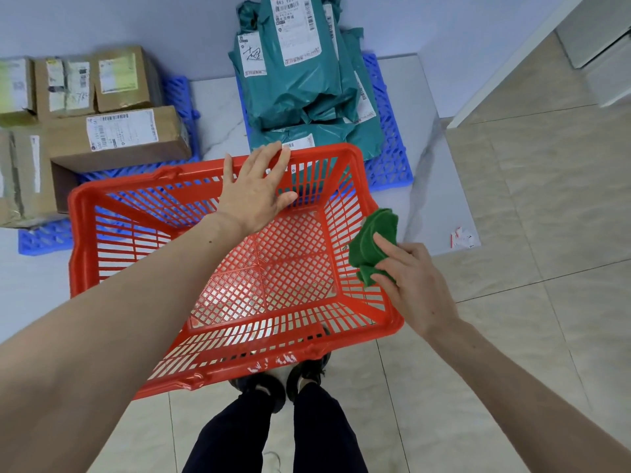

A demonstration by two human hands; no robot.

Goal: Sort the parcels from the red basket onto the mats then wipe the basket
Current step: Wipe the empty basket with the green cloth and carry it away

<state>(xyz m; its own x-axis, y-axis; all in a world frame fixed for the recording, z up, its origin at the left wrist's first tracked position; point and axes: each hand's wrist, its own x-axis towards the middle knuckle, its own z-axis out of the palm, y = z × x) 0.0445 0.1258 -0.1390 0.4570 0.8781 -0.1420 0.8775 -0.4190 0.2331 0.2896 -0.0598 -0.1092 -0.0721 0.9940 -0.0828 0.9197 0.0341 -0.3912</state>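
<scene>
Head view looks into the emptied red basket. Her left hand, fingers spread flat, steadies the far rim, probably for wiping, while the right hand pinches a bunched green cloth at the right rim. Brown boxes and teal mailer bags sit apart on blue mats.

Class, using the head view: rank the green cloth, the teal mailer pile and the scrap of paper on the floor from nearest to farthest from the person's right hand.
1. green cloth: pinched in the right hand, at the basket's right wall.
2. scrap of paper: on the floor, right of the hand.
3. teal mailer pile: on the blue mat beyond the basket.
</scene>
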